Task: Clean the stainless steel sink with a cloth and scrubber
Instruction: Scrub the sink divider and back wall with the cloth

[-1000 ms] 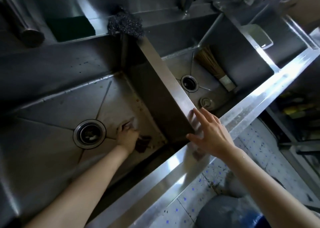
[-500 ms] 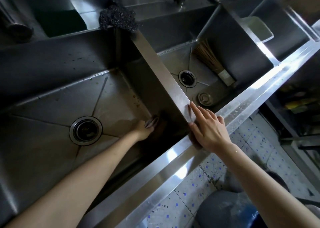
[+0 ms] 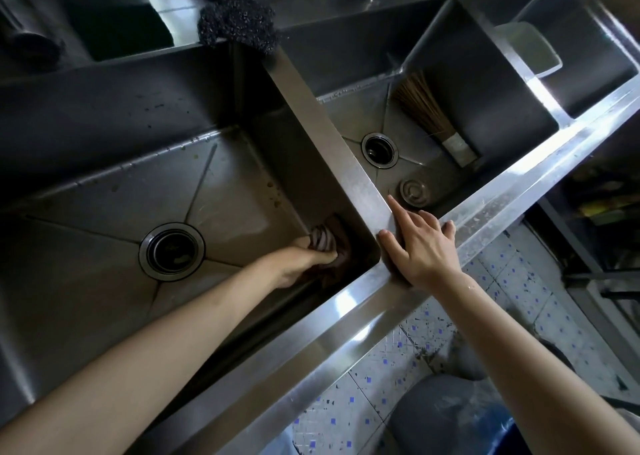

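Down in the sink (image 3: 104,191) corner, my left hand (image 3: 301,260) grips the cloth (image 3: 325,243) against the wall; right hand (image 3: 426,250) rests flat, fingers spread, on the rim.

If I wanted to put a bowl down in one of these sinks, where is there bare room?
The left basin's floor lies bare around the round drain, out to the back wall. Its near right corner is taken by the left hand gripping a dark cloth. The middle basin is crowded: straw brush, drain, loose metal plug. The right hand rests on the divider.
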Tool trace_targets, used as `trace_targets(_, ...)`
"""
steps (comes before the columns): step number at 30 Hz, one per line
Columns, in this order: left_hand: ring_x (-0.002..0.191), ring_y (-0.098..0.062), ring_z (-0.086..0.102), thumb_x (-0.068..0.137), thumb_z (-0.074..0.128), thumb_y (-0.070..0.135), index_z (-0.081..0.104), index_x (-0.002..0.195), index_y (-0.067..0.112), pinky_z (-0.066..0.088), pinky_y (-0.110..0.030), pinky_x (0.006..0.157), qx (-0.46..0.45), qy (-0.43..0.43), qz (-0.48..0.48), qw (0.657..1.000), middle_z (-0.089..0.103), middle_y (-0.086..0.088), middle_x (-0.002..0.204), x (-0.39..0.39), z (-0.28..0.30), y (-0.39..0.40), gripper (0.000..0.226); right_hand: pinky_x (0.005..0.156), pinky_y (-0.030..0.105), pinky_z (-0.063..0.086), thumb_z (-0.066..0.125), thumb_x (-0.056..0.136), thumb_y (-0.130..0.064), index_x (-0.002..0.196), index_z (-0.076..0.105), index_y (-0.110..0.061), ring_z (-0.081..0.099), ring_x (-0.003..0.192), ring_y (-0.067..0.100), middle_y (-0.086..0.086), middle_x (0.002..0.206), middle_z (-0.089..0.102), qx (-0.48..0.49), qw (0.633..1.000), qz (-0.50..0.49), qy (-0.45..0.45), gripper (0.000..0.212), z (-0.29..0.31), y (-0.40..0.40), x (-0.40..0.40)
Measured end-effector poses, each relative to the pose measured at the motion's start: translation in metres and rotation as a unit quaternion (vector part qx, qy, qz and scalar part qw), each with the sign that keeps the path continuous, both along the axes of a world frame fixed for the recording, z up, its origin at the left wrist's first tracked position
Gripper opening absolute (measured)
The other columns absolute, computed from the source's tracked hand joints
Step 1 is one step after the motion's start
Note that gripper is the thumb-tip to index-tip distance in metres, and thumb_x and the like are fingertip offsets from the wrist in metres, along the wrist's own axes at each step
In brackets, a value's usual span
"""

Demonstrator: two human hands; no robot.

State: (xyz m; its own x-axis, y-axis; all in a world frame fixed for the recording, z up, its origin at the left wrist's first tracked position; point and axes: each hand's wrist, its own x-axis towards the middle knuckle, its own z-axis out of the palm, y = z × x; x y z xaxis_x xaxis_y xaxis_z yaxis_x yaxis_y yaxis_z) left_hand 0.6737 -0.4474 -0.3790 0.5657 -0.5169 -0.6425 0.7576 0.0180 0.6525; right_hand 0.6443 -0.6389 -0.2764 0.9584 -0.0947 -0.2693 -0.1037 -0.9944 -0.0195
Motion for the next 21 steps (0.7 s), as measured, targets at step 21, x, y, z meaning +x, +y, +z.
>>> trace_targets(21, 0.104, -0.025, 0.062, 0.063, 0.084, 0.017, 0.062, 0.113, 0.001, 0.049, -0.038, 0.096, 0.112, -0.047, 0.070, 0.990, 0.066, -0.013, 0.112, -0.006, 0.002, -0.036, 0.057, 0.107, 0.060, 0.014, 0.004, 0.077, -0.070, 0.146, 0.012, -0.043, 0.030, 0.133, 0.024, -0.002, 0.137, 0.050, 0.000, 1.000, 0.004, 0.019, 0.074, 0.002, 0.000, 0.007)
